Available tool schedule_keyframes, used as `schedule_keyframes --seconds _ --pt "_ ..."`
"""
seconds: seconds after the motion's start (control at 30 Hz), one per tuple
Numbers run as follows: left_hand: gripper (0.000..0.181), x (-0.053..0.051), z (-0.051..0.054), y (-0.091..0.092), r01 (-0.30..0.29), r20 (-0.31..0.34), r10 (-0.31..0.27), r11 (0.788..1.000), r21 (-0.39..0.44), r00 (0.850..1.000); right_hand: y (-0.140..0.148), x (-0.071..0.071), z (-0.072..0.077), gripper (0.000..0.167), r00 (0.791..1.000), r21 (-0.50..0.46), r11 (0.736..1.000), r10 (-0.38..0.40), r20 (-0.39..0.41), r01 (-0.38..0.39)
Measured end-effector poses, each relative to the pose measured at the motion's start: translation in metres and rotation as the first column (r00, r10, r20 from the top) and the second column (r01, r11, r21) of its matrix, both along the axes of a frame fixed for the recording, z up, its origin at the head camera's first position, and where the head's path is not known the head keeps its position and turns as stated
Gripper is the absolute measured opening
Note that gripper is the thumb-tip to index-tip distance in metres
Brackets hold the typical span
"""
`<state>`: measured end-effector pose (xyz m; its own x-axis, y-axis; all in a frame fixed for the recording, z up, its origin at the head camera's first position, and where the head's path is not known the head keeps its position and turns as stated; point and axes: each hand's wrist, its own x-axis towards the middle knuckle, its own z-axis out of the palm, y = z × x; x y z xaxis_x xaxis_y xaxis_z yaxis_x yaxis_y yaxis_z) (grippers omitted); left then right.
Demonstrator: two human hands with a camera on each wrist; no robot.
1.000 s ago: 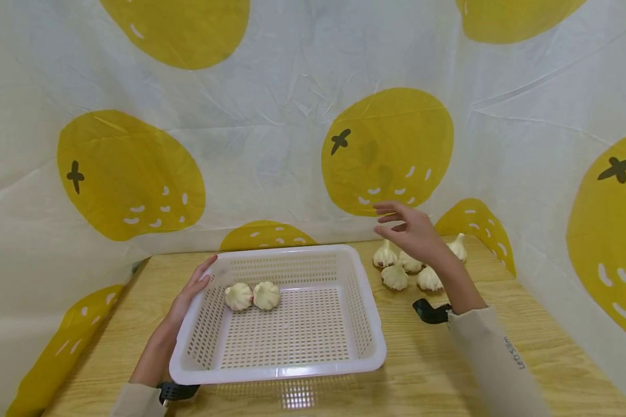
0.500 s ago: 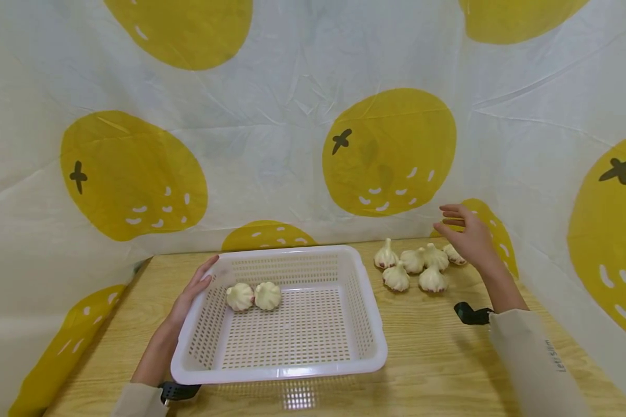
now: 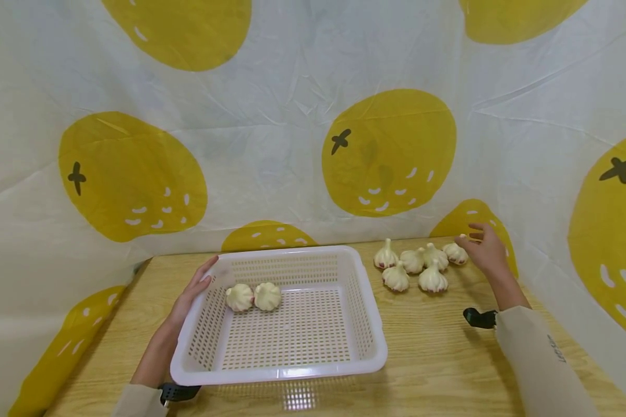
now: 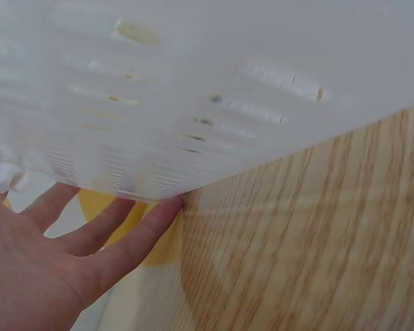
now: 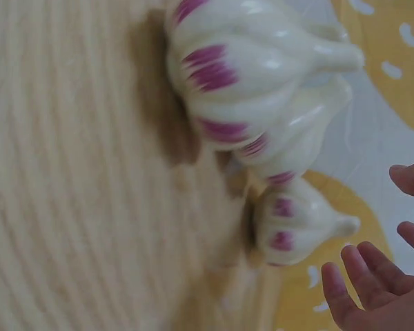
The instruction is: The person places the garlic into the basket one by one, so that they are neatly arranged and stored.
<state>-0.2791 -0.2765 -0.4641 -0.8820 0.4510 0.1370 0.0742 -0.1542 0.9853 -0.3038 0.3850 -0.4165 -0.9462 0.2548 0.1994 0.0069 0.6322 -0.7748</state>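
A white plastic basket point(image 3: 287, 370) with slotted walls stands on the table, holding two garlic bulbs point(image 3: 268, 296) side by side near its left wall. My left hand point(image 3: 185, 298) holds the basket's left rim; in the left wrist view its fingers point(image 4: 134, 241) reach along the outer wall. Several more garlic bulbs point(image 3: 433, 279) sit grouped at the back right of the table. Over the rightmost garlic bulb point(image 3: 455, 253) hovers my right hand point(image 3: 487, 249), fingers spread. In the right wrist view a gap shows between those fingers point(image 5: 362, 279) and the nearest bulb point(image 5: 300, 221).
The wooden table point(image 3: 438, 353) ends at a white curtain point(image 3: 261, 174) with yellow fruit prints, which rises behind it and on both sides. The basket takes up the table's middle.
My right hand has moved right, past the garlic group, then lowered to the rightmost bulb. My left hand and the basket stay in place.
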Motion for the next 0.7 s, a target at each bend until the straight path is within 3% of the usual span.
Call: schedule_keyframes --seconds 0.2,0.33,0.7 --pt "0.057 0.001 0.000 0.000 -0.011 0.007 0.011 1.000 -0.006 1.000 0.013 -0.006 -0.021 0.080 0.999 0.014 1.000 -0.025 0.024 0.025" --pt "0.055 0.001 0.000 -0.001 -0.004 -0.005 0.004 1.000 0.001 1.000 0.017 -0.008 -0.031 0.081 0.998 0.003 1.000 -0.002 0.057 0.002" --pt "0.056 0.000 -0.001 -0.002 0.007 -0.002 -0.007 1.000 0.010 1.000 0.014 -0.016 -0.041 0.081 0.994 -0.033 0.999 -0.020 0.103 0.024"
